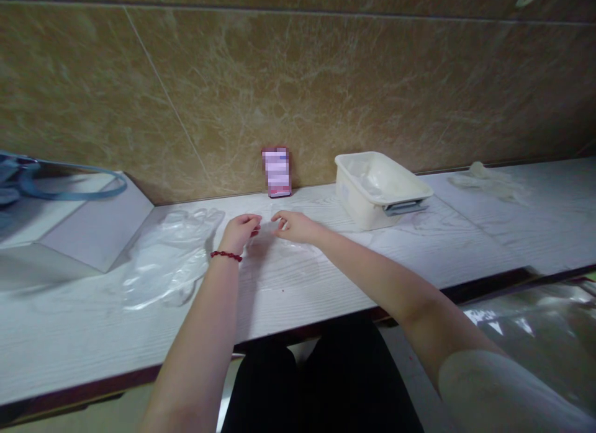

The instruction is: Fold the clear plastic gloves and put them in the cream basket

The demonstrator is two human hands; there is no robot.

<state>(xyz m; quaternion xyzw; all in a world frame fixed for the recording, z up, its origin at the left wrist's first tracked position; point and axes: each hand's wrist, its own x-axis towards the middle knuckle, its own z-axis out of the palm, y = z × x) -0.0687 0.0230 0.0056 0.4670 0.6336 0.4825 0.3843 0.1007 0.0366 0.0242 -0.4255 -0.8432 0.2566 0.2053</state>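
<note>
My left hand (pixel 242 230), with a dark red beaded bracelet at the wrist, hovers over the white wood-grain tabletop (pixel 274 315), its fingers curled and pinched. Facing it a short gap away is my right hand (pixel 293 226), fingers bent in a loose pinch. A faint clear plastic film (pixel 300 247) shows under and beside the right hand; whether the fingers grip its edge is too faint to make out. Left of my left hand lies a flat pile of clear plastic disposable gloves (pixel 172 253).
Against the tiled wall leans a phone (pixel 278 172). To the right stands a cream plastic basket (pixel 365 203) with clear plastic inside. A crumpled pale glove-like item (pixel 484 178) lies farther right. At the left are a white box (pixel 97 219) and a blue strap (pixel 74 192).
</note>
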